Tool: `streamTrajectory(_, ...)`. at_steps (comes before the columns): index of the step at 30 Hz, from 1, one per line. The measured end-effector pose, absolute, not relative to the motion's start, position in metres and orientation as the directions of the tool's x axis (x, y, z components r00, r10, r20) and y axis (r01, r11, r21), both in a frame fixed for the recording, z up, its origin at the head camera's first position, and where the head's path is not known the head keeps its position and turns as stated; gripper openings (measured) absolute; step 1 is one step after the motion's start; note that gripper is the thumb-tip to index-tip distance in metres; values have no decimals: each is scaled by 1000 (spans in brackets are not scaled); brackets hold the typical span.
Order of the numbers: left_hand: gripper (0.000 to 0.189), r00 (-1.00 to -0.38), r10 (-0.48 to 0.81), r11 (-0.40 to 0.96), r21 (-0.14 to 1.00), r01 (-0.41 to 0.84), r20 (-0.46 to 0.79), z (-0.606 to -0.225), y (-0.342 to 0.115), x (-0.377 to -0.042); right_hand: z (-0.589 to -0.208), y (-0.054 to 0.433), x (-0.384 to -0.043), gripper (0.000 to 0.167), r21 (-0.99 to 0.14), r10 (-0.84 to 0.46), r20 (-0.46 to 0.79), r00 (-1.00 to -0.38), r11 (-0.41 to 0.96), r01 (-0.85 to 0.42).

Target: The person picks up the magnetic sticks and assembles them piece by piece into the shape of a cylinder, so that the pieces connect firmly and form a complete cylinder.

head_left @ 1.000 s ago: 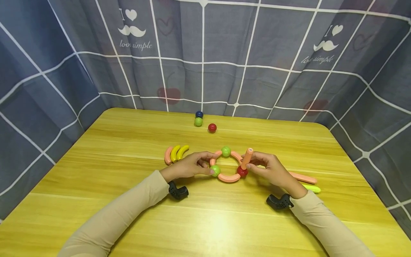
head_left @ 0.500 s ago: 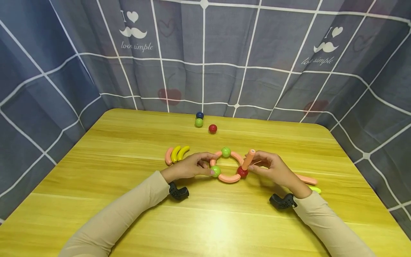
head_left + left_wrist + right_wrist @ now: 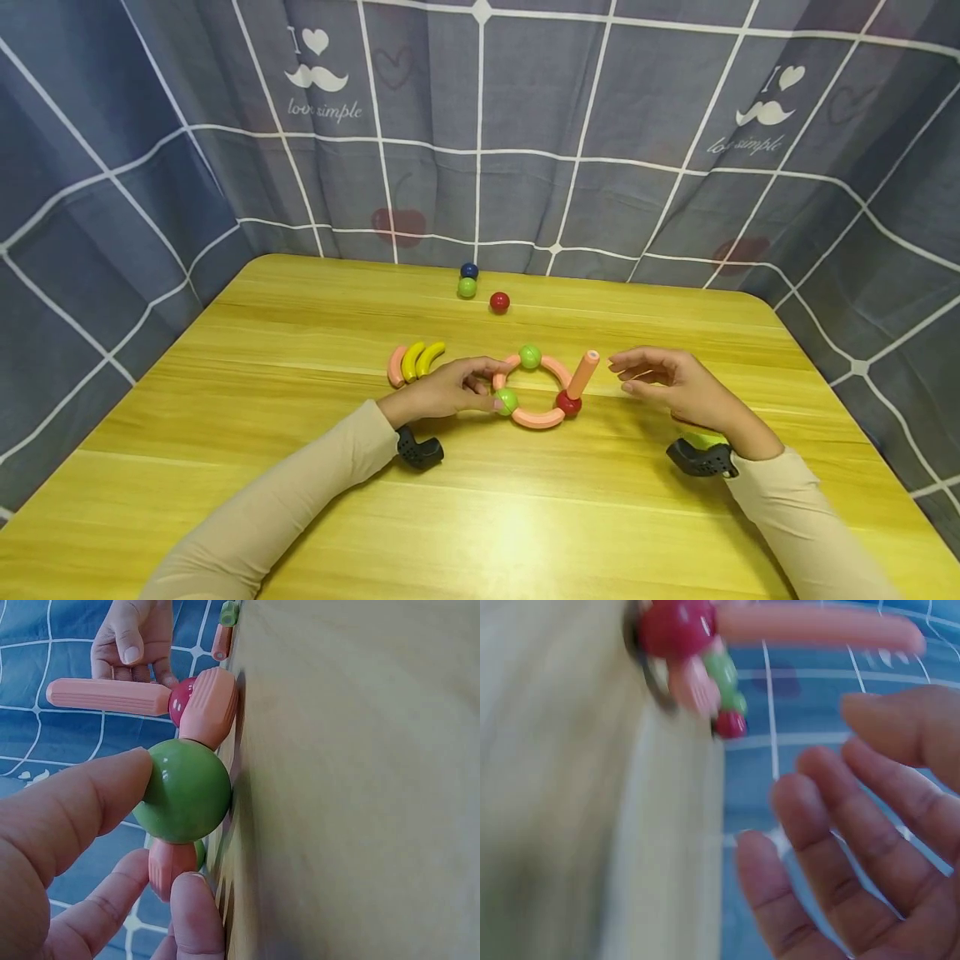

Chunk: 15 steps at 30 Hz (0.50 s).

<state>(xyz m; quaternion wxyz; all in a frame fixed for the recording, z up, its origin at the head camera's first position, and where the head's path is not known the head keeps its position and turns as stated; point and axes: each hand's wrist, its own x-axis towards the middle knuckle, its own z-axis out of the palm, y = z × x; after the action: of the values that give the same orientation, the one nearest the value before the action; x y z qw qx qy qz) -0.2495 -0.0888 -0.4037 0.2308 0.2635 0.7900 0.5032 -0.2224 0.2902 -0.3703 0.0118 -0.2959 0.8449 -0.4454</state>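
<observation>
A ring of curved pink toy sticks [image 3: 537,418] joined by balls lies on the table. It has a green ball [image 3: 530,357] at the back, another green ball [image 3: 184,791] at the near left and a red ball [image 3: 569,405] at the near right. From the red ball a straight pink stick [image 3: 583,377] rises, tilted slightly right. My left hand [image 3: 457,390] pinches the ring's left side, thumb against the near-left green ball and fingers at the pink stick behind it. Apart from the ring, to its right, my right hand [image 3: 678,387] holds nothing, its fingers loosely bent.
Left of the ring lie a pink curved stick [image 3: 396,367] and two yellow ones [image 3: 429,357]. Farther back sit loose red [image 3: 499,302], green [image 3: 467,287] and blue [image 3: 469,271] balls. A yellow-green stick [image 3: 705,438] shows partly under the right wrist. A grid-patterned curtain [image 3: 525,100] borders the table.
My right hand has let go of the straight pink stick and drawn off to the right. The stick stays standing on the red ball. My left hand keeps its place on the ring.
</observation>
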Motion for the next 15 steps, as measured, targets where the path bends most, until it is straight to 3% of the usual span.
streamTrajectory(6,58,-760,641,368,912,183,-106,-402,-87,-248,-368,338,-219,25,-684,-494,182,-851,558,-470)
streamTrajectory(15,55,-782,614,394,900,188,-105,-399,-83,-247,-381,390,-214,28,-598,-470,-41,-882,719,-355)
